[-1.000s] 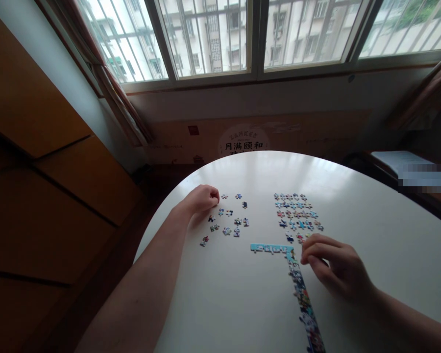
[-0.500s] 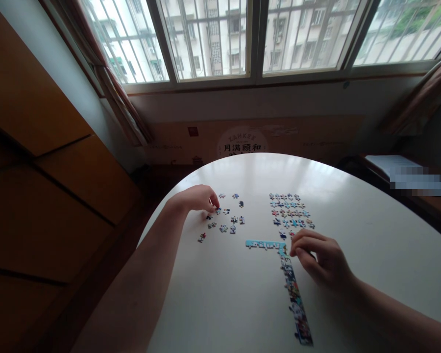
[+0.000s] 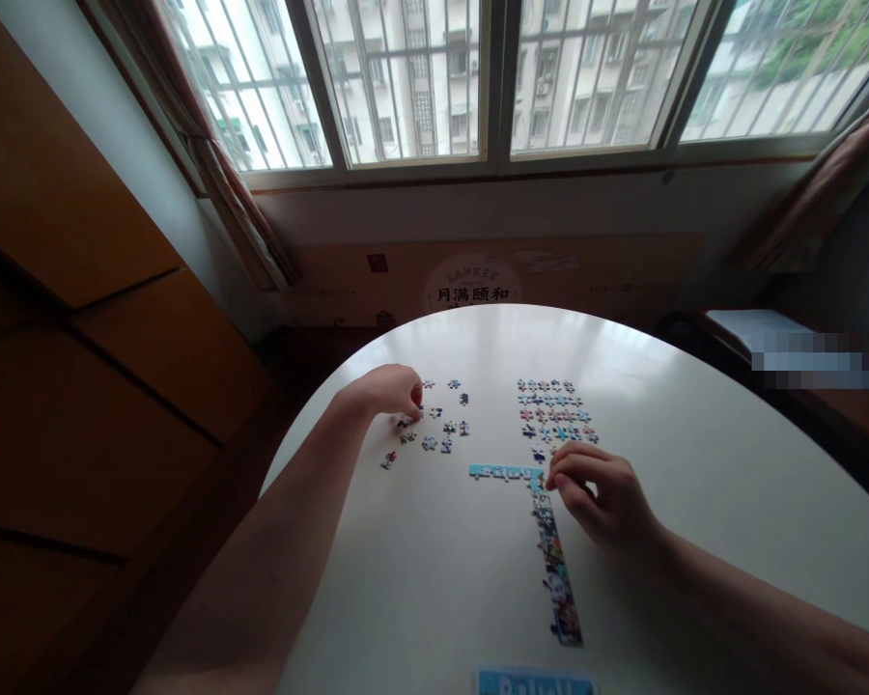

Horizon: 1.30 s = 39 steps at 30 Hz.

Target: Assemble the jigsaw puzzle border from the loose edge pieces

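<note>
My left hand (image 3: 395, 391) reaches over the loose group at the left, thumb and fingers pinched on a small puzzle piece that they largely hide. Several loose puzzle pieces (image 3: 430, 444) lie spread around it. Beside the corner of an L-shaped strip of joined puzzle pieces (image 3: 556, 560), my right hand (image 3: 601, 487) is closed with its fingers curled. Whatever its fingertips may hold is hidden. The strip's short arm is light blue; its long multicoloured arm runs toward me. Rows of sorted puzzle pieces (image 3: 550, 415) sit just beyond my right hand.
Everything lies on a round white table (image 3: 406, 579). At its near edge of view shows a blue printed item (image 3: 536, 681) with white lettering. Behind the table are a printed box panel (image 3: 333, 270) and barred windows. Wooden cabinets (image 3: 79, 405) stand left, papers (image 3: 760, 328) right.
The view has shifted slightly, bringing the blue printed item into sight at the bottom. Both hands stay at nearly the same places over the pieces.
</note>
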Tool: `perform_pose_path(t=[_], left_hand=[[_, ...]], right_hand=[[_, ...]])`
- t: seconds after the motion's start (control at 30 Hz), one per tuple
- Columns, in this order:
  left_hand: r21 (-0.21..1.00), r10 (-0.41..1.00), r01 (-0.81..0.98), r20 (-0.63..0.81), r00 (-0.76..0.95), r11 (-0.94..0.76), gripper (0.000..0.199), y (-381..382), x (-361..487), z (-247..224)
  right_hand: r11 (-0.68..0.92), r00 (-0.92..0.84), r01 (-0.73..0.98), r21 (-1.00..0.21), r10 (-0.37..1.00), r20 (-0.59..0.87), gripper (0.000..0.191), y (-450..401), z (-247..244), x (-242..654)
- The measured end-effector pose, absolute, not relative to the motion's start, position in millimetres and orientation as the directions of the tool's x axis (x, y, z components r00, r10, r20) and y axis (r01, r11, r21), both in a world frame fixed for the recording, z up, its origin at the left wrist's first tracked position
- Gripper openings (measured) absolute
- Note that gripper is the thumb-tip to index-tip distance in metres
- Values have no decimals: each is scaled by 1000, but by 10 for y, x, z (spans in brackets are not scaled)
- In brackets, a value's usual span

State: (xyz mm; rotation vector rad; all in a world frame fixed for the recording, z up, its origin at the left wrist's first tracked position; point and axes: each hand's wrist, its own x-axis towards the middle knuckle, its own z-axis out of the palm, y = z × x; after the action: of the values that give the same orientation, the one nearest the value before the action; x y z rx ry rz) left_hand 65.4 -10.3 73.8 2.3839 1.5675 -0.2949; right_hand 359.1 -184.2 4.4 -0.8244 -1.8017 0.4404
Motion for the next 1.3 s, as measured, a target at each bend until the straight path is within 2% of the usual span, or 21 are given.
perform_pose_path(t=[0.1, 0.17, 0.27, 0.4, 0.5, 0.6, 0.7, 0.8, 0.9, 1.03, 1.2, 1.3], left_hand=[[138, 847, 919, -357, 395, -370, 20, -73, 595, 784], [206, 835, 919, -386, 393, -337, 20, -74, 533, 859], [399, 804, 866, -382, 456, -301, 22, -173, 478, 1022], [747, 748, 595, -206, 631, -296, 27, -521, 605, 1147], [867, 725, 451, -170, 667, -212, 29, -832, 806, 1067], [918, 739, 389, -212, 640, -73, 31, -1060, 973, 887], [947, 817, 307, -253, 519, 99, 31, -1181, 1064, 695], [936, 851, 258, -331, 409, 240, 26, -1232, 1103, 559], [922, 831, 226, -383, 404, 315, 24, -1254, 1114, 516], [900, 804, 237, -434, 407, 366, 21, -1284, 1117, 575], [890, 797, 309, -443, 411, 335, 38, -1325, 1120, 661], [894, 796, 320, -432, 423, 315, 39, -1325, 1113, 649]], right_hand=[[696, -208, 327, -640, 713, 670, 22, -1830, 14, 3601], [699, -212, 323, -638, 711, 671, 22, -1827, 10, 3602], [700, -209, 322, -637, 709, 674, 22, -1826, 22, 3596], [696, -187, 313, -646, 712, 677, 23, -1822, 28, 3586], [705, -191, 312, -638, 704, 684, 23, -1820, 21, 3581], [721, -216, 323, -613, 686, 694, 23, -1831, 19, 3579], [742, -247, 345, -575, 663, 707, 21, -1851, 37, 3573], [766, -289, 394, -507, 627, 723, 20, -1865, 78, 3550], [757, -339, 465, -460, 632, 697, 22, -1865, 134, 3506], [705, -375, 515, -488, 697, 612, 16, -1850, 221, 3442], [649, -408, 577, -495, 755, 513, 12, -1754, 322, 3388], [647, -410, 600, -470, 754, 514, 9, -1655, 328, 3354]])
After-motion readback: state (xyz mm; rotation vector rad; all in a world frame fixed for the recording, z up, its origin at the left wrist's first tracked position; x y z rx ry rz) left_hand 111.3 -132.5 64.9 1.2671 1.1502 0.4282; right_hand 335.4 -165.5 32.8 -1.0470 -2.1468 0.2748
